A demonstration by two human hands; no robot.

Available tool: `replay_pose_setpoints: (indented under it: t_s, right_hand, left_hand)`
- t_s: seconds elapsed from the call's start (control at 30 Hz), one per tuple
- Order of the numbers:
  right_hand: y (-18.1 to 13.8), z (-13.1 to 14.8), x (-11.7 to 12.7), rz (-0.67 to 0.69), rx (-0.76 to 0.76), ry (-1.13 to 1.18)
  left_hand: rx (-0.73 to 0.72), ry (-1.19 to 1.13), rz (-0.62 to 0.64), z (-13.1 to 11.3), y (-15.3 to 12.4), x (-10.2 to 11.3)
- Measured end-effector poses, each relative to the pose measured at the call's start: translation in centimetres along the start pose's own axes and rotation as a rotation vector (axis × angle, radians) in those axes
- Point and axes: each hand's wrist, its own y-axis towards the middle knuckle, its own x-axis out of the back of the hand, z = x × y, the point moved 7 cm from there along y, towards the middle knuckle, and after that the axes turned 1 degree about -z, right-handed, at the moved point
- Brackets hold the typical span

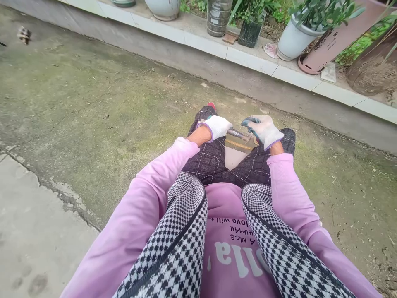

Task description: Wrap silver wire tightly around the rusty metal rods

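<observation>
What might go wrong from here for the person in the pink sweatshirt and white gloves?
The shiny grey cylindrical rod could slip, since only the white-gloved left hand appears to hold it. The white-gloved right hand, with dark blue-grey fingertips, is close enough to get knocked. The dark plaid trousers, so near the work, might get snagged.

The gloved left grip (218, 125) hid one end of the silvery rod (237, 133). Whether the right grip (263, 129) touched it could not be told. A small object (24, 35) on the ground (77, 95) was too blurred to name. The top edge cut off a white pot (163, 7); houndstooth cloth (182, 223) covered some sweatshirt lettering (225, 253).
</observation>
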Motion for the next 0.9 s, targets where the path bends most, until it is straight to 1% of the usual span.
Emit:
replay_pose_setpoints:
  t_s: [0.07, 0.17, 0.27, 0.33, 0.37, 0.43, 0.5, 0.57, 0.63, 0.7, 0.73, 0.8, 0.9]
  right_hand:
    - [0.6, -1.0, 0.0, -0.025, -0.068, 0.065]
    - [-0.7, -2.9, -2.0, -0.043, -0.215, 0.191]
    - [-3.5, -4.0, -5.0, -0.017, -0.298, 0.251]
    - [-5.0, -3.8, -6.4, 0.019, -0.284, 0.243]
    - [-5.5, -3.6, -6.6, 0.027, -0.263, 0.228]
    - [-5.6, -2.7, -6.0, 0.025, -0.195, 0.160]
    - [-4.7, -1.7, -4.4, 0.014, -0.127, 0.071]
    - [-3.1, -1.0, -2.5, 0.011, -0.088, 0.022]
    - [-1.3, -0.9, -0.8, -0.006, -0.087, 0.037]
    - [-0.1, -1.3, 0.2, -0.034, -0.104, 0.081]
    - [0.2, -1.6, 0.2, -0.047, -0.114, 0.102]
    - [0.0, -2.5, -0.6, -0.063, -0.148, 0.157]
    - [-1.8, -3.7, -3.4, -0.041, -0.225, 0.271]
  left_hand:
    - [-0.061, -0.036, -0.007, -0.5, 0.2, 0.0]
    - [-0.081, -0.149, -0.044, -0.5, 0.5, 0.5]
    - [-0.014, -0.209, -0.084, 0.4, 0.5, 1.1]
    - [0.048, -0.181, -0.076, 0.9, 0.3, 1.1]
    - [0.074, -0.155, -0.061, 1.0, 0.3, 1.0]
    - [0.102, -0.096, -0.038, 0.9, 0.1, 0.7]
    - [0.111, -0.047, -0.052, 0.5, 0.1, 0.5]
    - [0.101, -0.010, -0.071, 0.0, 0.2, 0.4]
    - [0.057, 0.011, -0.064, -0.5, 0.2, 0.3]
    - [-0.015, -0.005, -0.034, -0.9, 0.2, 0.3]
    - [-0.048, -0.032, -0.021, -1.0, 0.2, 0.4]
    - [-0.073, -0.104, -0.014, -0.9, 0.2, 0.6]
    - [-0.019, -0.182, -0.041, -0.1, 0.3, 1.0]
